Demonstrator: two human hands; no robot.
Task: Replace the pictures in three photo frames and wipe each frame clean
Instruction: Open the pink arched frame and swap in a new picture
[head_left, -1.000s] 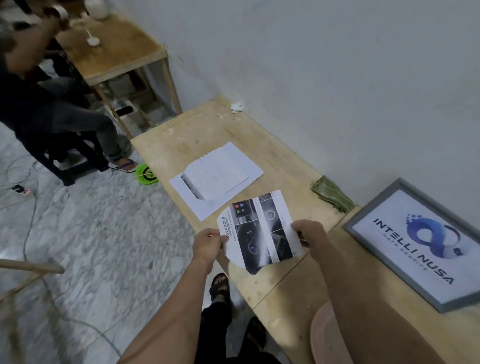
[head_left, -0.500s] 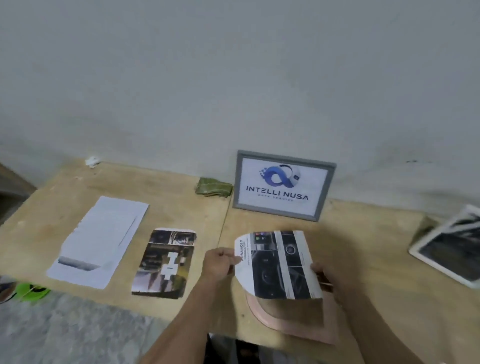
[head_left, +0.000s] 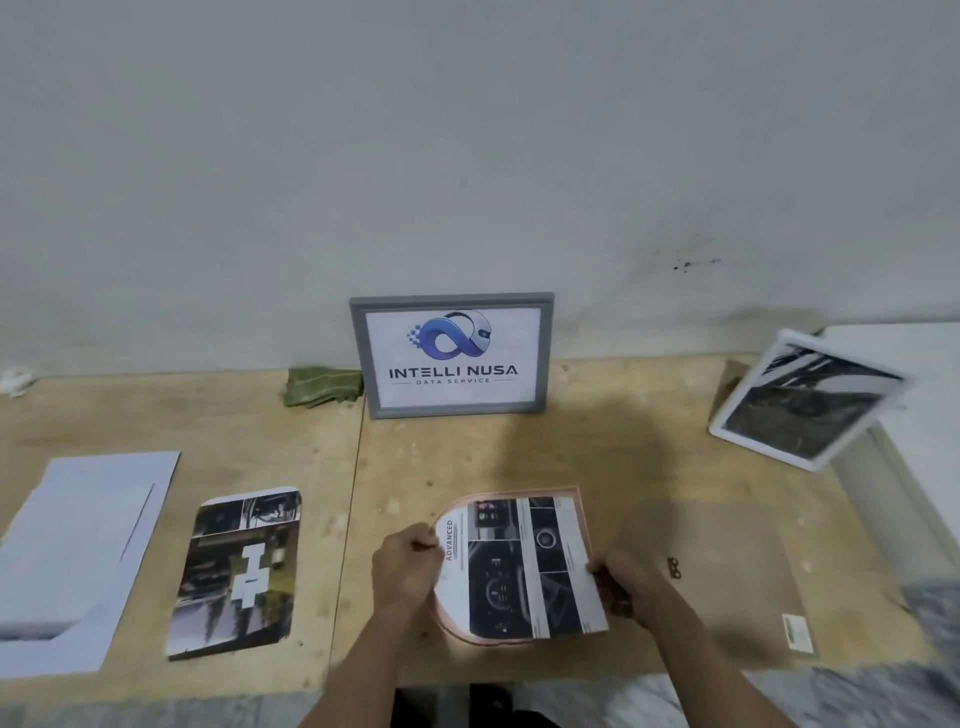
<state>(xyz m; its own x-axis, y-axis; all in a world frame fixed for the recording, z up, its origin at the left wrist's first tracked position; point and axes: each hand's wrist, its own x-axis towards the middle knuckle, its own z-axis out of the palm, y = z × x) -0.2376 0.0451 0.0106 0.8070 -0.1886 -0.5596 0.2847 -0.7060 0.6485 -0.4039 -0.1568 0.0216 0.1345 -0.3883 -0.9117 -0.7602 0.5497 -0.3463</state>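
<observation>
Bare tabletop (head_left: 649, 457) between grey frame (head_left: 451, 356) and white frame (head_left: 802, 400).

Dark printed picture (head_left: 519, 566) over a pink frame (head_left: 581, 503), pinched by left hand (head_left: 402, 566) and right hand (head_left: 623, 582).

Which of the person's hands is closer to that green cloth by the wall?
Left. The left hand grips the printed picture's edge nearest the green cloth; the right hand holds its opposite edge, farther away.
</observation>
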